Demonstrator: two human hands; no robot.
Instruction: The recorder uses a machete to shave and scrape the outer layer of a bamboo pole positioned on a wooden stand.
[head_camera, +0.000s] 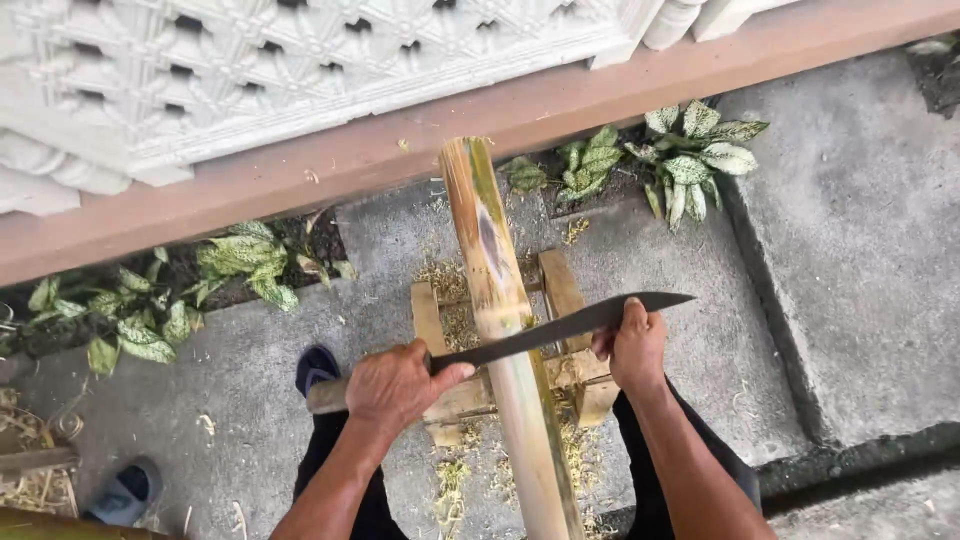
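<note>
Both hands grip a long dark curved blade (560, 328), left hand (395, 388) closed on its wooden handle, right hand (632, 345) pinching its spine, across a pale green-yellow bamboo pole (505, 320) resting on a small wooden stand (570, 300).

Grey concrete floor (860, 260), white patterned wall (300, 60), leafy plants (690, 160), daylight

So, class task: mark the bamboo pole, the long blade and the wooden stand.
bamboo pole (492, 250), head view, on its upper stem.
long blade (560, 327), head view, mid-blade between the hands.
wooden stand (563, 285), head view, right upright.
</note>
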